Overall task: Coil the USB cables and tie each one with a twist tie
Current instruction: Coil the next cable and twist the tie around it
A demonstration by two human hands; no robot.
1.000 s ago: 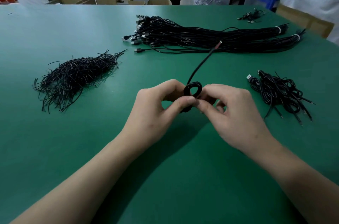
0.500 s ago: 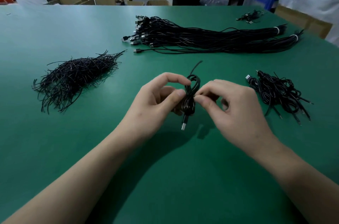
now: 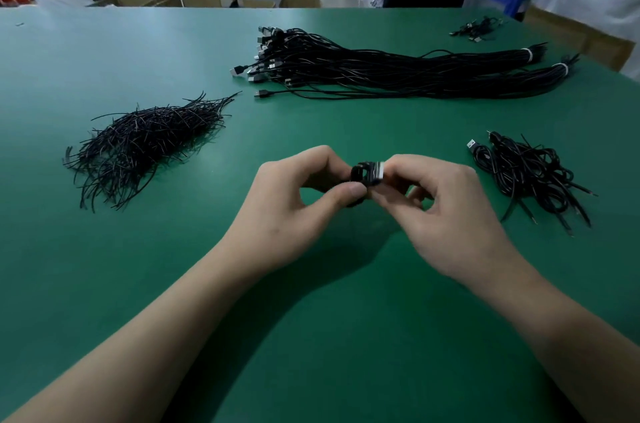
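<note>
Even overhead light, soft shadows, a wide lens that bends the edges.
The light falls from above and somewhat from the left. A pale sheen lies on the green counter (image 3: 131, 55) toward its far left corner, and dark, soft-edged shadows pool just right of the left forearm (image 3: 145, 336) and beneath the coiled cable (image 3: 367, 174). There is no hard glare. The cable is smeared, its strands running together. The counter's far edge bows, its right edge curves inward, and the room beyond looks soft and short on detail.
</note>
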